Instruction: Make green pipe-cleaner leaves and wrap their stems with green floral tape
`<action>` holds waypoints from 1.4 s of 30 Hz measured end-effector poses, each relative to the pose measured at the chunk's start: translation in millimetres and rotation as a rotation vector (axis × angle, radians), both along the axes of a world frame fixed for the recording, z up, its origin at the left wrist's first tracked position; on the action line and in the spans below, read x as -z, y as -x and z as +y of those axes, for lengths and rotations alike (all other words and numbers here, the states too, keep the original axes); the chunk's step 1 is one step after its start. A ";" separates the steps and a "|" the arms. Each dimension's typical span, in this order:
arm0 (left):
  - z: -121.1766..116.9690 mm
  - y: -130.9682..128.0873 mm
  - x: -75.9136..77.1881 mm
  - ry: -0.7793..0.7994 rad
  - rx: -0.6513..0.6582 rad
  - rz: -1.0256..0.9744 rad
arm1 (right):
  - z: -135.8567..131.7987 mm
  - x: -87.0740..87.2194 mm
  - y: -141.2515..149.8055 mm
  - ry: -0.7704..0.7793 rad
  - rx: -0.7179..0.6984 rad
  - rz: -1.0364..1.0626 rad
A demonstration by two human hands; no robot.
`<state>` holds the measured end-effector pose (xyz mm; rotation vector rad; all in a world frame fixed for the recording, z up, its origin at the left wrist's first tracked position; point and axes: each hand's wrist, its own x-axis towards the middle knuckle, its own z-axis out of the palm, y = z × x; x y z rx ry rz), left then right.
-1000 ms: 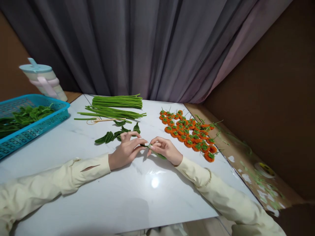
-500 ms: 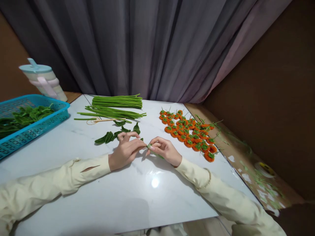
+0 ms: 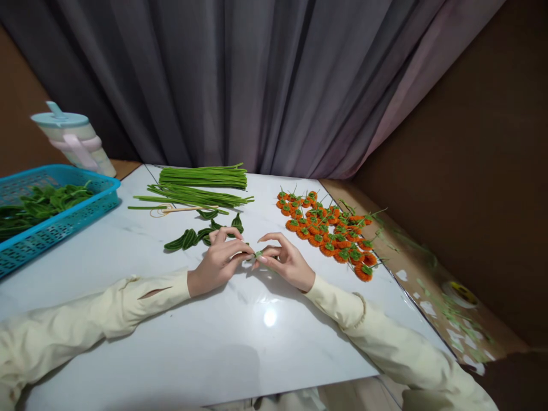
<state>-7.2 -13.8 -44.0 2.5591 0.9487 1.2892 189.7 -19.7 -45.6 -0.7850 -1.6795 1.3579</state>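
My left hand [image 3: 220, 264] and my right hand [image 3: 291, 264] meet over the middle of the white table, fingertips nearly touching. Between them is a small green pipe-cleaner piece [image 3: 258, 254], mostly hidden by the fingers. My left thumb and forefinger pinch its left end. The right thumb and fingers close on its pale green right part, with the right forefinger raised and curved. Just beyond my left hand lie several dark green pipe-cleaner leaves [image 3: 187, 240], folded into ribbed shapes.
Bright green pipe cleaners [image 3: 203, 177] lie in bundles at the back, beside a thin wooden stick [image 3: 188, 209]. Orange pipe-cleaner pumpkins [image 3: 327, 249] with green tops cover the right side. A blue basket [image 3: 85, 212] holds green leaves; behind it stands a tumbler [image 3: 79, 142]. A tape roll [image 3: 460, 295] sits far right.
My right forefinger has lifted and opened away from the pinch. The green length that showed below my right hand is now out of sight. My left hand stays nearly in place.
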 end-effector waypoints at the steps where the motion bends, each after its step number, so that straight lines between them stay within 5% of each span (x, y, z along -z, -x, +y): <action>1: -0.2 -0.2 -0.5 0.024 0.004 -0.008 | 0.0 -0.7 -0.2 -0.039 0.003 -0.029; 11: -1.3 -2.4 -3.4 0.326 0.048 -0.091 | -1.0 -3.7 -1.6 -0.280 0.078 -0.226; 19: 0.6 -2.4 -5.6 0.486 0.064 -0.069 | -0.3 -0.7 -4.1 -0.638 0.142 -0.320; 23: -0.2 -2.9 -5.9 0.440 -0.009 -0.002 | 0.7 -0.8 -4.5 -0.569 0.201 -0.359; 28: 0.9 -1.8 -1.8 0.219 0.052 0.050 | -0.2 -1.7 -4.1 -0.536 0.199 -0.375; 32: 2.0 -1.6 -1.0 0.208 0.094 0.022 | -0.1 -0.7 -4.2 -0.588 0.173 -0.388; 42: 2.8 -2.9 -6.5 0.641 0.127 -0.141 | 6.7 6.1 -4.4 -0.785 0.141 -0.351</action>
